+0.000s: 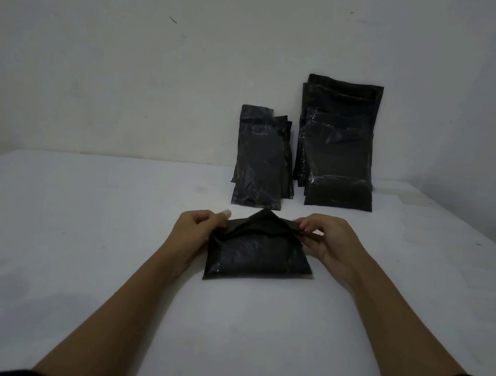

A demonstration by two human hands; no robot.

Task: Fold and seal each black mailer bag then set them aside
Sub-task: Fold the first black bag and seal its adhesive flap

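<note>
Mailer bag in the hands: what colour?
Black, slightly glossy plastic; the mailer bag shows best in the head view, the only one here.

Both forearms extend forward from the bottom corners of the view and converge toward the mailer bag (pixel 260 252), which serves as the reference point. A dark sleeve edge covers each upper forearm at the frame bottom.

The left hand (pixel 198 227) sits at the bag's upper left corner. Its fingers curl inward and its thumb (pixel 224 214) lies on top, pinching that corner.

The right hand (pixel 328 242) sits at the bag's upper right corner, palm turned partly inward. Its fingers (pixel 307 224) curl over the raised flap edge and pinch it; the thumb appears to press from beneath, though dim light obscures it.

Both wrists are roughly level with the bag's middle, one on either side.
</note>
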